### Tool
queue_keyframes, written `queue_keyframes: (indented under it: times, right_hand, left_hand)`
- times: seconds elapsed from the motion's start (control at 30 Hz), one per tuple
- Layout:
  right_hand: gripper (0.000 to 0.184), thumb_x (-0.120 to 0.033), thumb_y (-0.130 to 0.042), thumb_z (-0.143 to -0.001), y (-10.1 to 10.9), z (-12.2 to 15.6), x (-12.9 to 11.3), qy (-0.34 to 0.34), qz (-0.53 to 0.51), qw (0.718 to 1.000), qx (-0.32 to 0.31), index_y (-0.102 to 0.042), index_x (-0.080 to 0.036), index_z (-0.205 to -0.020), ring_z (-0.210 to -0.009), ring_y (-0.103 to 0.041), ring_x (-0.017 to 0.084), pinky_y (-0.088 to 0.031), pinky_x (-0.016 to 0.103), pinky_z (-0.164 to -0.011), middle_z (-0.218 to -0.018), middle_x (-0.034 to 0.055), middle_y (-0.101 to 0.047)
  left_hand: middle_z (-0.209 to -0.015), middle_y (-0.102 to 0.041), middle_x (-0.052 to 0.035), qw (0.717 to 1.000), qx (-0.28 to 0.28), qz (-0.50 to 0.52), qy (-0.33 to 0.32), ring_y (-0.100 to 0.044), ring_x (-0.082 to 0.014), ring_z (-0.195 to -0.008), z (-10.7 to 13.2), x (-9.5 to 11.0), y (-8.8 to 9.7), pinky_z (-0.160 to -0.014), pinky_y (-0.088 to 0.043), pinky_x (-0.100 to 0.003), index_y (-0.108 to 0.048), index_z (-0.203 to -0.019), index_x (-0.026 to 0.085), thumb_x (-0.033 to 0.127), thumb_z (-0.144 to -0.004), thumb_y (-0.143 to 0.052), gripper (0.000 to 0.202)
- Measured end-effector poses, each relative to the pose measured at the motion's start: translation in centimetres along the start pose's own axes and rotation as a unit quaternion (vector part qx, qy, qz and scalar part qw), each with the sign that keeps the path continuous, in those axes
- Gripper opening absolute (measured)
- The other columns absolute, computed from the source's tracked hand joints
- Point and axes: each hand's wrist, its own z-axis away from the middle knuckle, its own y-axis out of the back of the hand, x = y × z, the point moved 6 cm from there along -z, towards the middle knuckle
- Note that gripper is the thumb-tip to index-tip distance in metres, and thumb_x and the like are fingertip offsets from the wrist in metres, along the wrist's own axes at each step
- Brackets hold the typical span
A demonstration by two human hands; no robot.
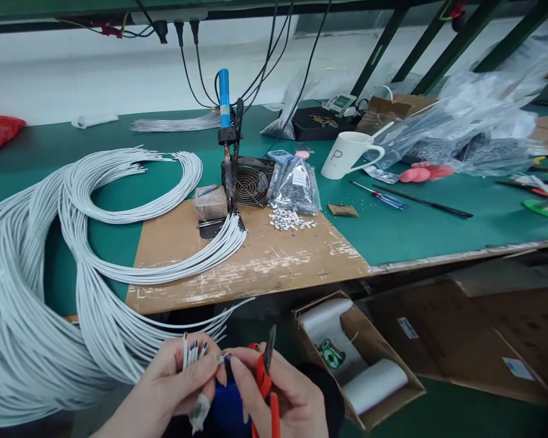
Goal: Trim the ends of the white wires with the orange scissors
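Note:
My left hand (182, 380) is closed around several white cables (192, 354) whose stripped ends show thin coloured wires. One cable end is pinched between its thumb and forefinger. My right hand (283, 395) meets it there, thumb and forefinger at the small coloured wire end (226, 356). Tucked in the right palm is a red-handled hand tool (263, 377) with a dark pointed metal tip; its exact kind is unclear. A whitish wrap (200, 412) shows on a finger of my left hand. Large bundles of white cable (36, 292) lie left of my hands.
A blue-handled soldering iron (224, 103) stands upright beside a small fan (251, 182). Small white pieces (290, 219) lie on the cardboard sheet (265, 261). A white mug (349, 155) and screwdriver (381, 196) are farther right. Below the table edge sits an open box (406, 398) with white rolls.

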Motion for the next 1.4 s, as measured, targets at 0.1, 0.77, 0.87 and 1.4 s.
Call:
queue_keyframes:
  times: [0.1, 0.77, 0.87, 1.4]
  right_hand:
    - [0.019, -0.032, -0.073, -0.092, 0.4, 0.0, -0.3, 0.01, 0.025, 1.0, -0.003, -0.086, -0.022, -0.083, -0.053, -0.059, 0.014, -0.047, 0.022, -0.051, -0.065, 0.0019, -0.067]
    - [0.04, -0.031, -0.069, -0.093, 1.8, 1.9, 0.9, 0.073, 0.18, 0.981, 0.026, -0.051, -0.021, -0.058, -0.047, -0.041, 0.01, -0.035, 0.023, -0.043, -0.059, -0.0036, -0.043]
    - [0.047, -0.033, -0.066, -0.093, 1.8, 2.4, 2.1, 0.056, 0.215, 0.975, -0.018, -0.036, -0.023, -0.058, -0.047, -0.037, 0.009, -0.029, 0.023, -0.042, -0.061, -0.0055, -0.035]
    - [0.047, -0.028, -0.058, -0.094, 0.4, 2.8, 1.8, 0.085, 0.264, 0.959, -0.053, -0.027, -0.023, -0.059, -0.047, -0.033, 0.008, -0.023, 0.026, -0.044, -0.058, -0.0059, -0.031]
  left_hand:
    - [-0.054, -0.049, 0.0053, 1.0, -0.015, -0.002, -0.003, -0.018, -0.0039, -0.045, 0.2, 0.1, -0.3, -0.044, -0.008, -0.023, -0.065, -0.074, 0.014, 0.064, -0.079, -0.082, 0.054]
    - [-0.049, -0.045, 0.0072, 1.0, 0.006, 0.011, -0.012, -0.017, -0.0034, -0.042, 1.1, 0.9, 0.0, -0.044, -0.006, -0.022, -0.072, -0.079, 0.013, 0.064, -0.079, -0.082, 0.051]
    - [-0.05, -0.047, 0.006, 1.0, 0.011, 0.009, -0.019, -0.018, -0.0045, -0.044, 1.0, 0.9, 0.1, -0.044, -0.008, -0.023, -0.073, -0.078, 0.013, 0.063, -0.077, -0.084, 0.051]
    - [-0.054, -0.049, 0.0036, 0.999, 0.002, -0.018, -0.032, -0.029, -0.0072, -0.049, 0.7, 0.0, 0.5, -0.048, -0.013, -0.024, -0.077, -0.08, 0.014, 0.063, -0.078, -0.083, 0.049]
